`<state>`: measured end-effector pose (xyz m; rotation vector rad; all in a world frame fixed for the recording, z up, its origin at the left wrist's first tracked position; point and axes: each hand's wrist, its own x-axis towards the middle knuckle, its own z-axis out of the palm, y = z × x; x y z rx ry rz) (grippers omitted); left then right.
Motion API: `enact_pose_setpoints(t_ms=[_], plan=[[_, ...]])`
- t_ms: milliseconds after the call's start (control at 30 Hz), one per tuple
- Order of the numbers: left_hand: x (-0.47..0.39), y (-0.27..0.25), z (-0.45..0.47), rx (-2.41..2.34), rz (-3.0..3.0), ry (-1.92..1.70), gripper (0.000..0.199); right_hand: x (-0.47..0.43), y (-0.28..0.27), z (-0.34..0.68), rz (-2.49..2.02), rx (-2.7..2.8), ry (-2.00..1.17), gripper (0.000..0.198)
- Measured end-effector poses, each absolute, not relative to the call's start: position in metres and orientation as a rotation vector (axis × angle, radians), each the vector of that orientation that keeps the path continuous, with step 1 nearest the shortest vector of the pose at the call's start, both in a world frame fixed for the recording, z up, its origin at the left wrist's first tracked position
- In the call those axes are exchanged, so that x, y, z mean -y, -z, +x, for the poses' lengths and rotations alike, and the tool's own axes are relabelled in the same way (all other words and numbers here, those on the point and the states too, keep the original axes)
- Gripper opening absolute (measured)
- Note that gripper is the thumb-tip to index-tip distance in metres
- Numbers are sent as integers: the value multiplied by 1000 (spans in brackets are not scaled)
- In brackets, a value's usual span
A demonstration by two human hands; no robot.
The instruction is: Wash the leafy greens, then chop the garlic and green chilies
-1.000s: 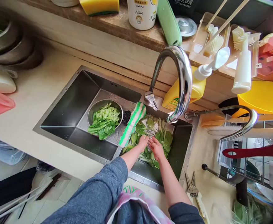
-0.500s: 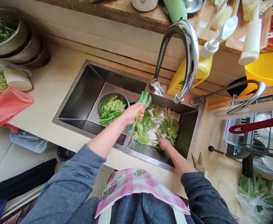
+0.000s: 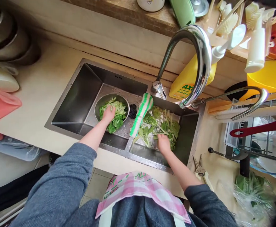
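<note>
In the left basin, a round metal bowl (image 3: 96, 110) holds a heap of leafy greens (image 3: 117, 122). My left hand (image 3: 108, 114) is over this heap, its fingers closed on some of the greens. My right hand (image 3: 163, 143) reaches into the right basin with fingers curled round loose leafy greens (image 3: 173, 130); its fingertips are partly hidden. More leaves and stems lie in water around it. Between the two hands, a green-and-white striped cloth (image 3: 141, 115) drapes over the divider.
A dark scouring pad (image 3: 132, 111) sits beside the bowl. The chrome faucet (image 3: 205, 63) arches over the right basin, with a yellow detergent bottle (image 3: 182, 82) behind it. Pliers (image 3: 199, 167) and bagged greens (image 3: 254, 192) are at right. Stacked pots (image 3: 17, 44) stand at left.
My left hand has moved left from above the divider to the bowl, bringing greens with it. My right hand has shifted slightly within the right basin. The view has turned a little.
</note>
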<state>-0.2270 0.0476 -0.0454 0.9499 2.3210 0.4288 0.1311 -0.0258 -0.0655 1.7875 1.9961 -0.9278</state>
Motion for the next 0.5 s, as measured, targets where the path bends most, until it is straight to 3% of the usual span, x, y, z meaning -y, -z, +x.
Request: enact_pose_setpoints(t_ms=[167, 333, 433, 500], plan=[[-38, 17, -208, -2346, 1251, -254, 64, 35, 100, 86, 1667, -1644, 1275, 31], [-7, -34, -138, -1935, 1542, -600, 43, 20, 107, 106, 1789, -1633, 1324, 24], [17, -27, -81, -1391, 1479, -589, 30, 31, 90, 123, 1798, -1681, 1371, 22], [29, -5, -49, -1215, 1363, -499, 37, 38, 76, 134, 1768, -1741, 1483, 24]])
